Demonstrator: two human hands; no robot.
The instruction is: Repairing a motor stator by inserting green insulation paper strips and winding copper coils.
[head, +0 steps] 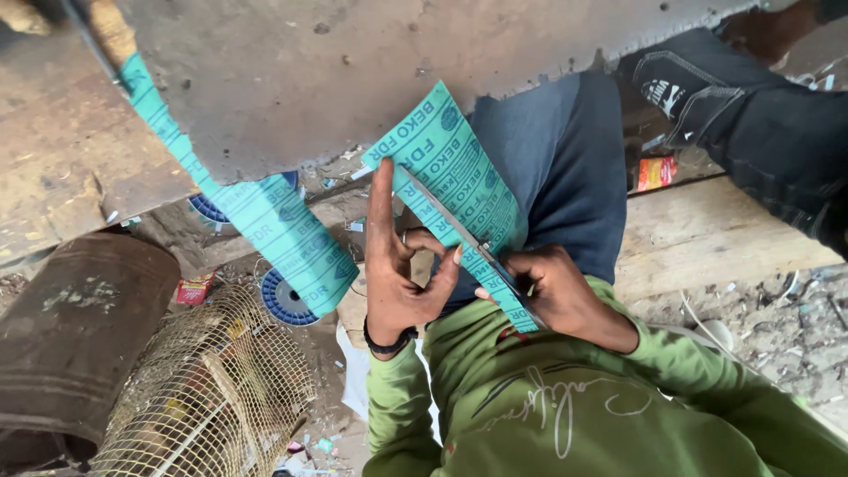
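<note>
1. Rough grey concrete fills the upper part of the view, with littered dirt ground (777, 327) and a wooden plank (707, 234) towards 3 o'clock.
2. One person in a green sweatshirt (548, 406) and dark trousers sits at the centre, seen from above.
3. Two hands are in view. The left hand (397, 265) is raised with its index finger straight up towards 12 o'clock; thumb and middle finger pinch the edge of a printed teal sheet (455, 172). A black band circles that wrist.
4. The right hand (552, 287), at 3 o'clock from the left, is closed around the handles of one pair of scissors (459, 231). The blades are slightly parted and run diagonally towards 11 o'clock across the sheet.
5. The teal sheet lies over the person's knee, between the two hands, reaching up towards 12 o'clock.
6. A second teal piece, a long strip (256, 212), hangs from the concrete edge at 10 o'clock and ends at 9 o'clock from the left hand.
7. Two blue spools show behind the strip: one (283, 300) at its lower end, one (208, 210) partly hidden higher up.
8. One wire mesh cage (212, 389) lies at 8 o'clock, touching one rusty metal drum (79, 336) at 9 o'clock.
</note>
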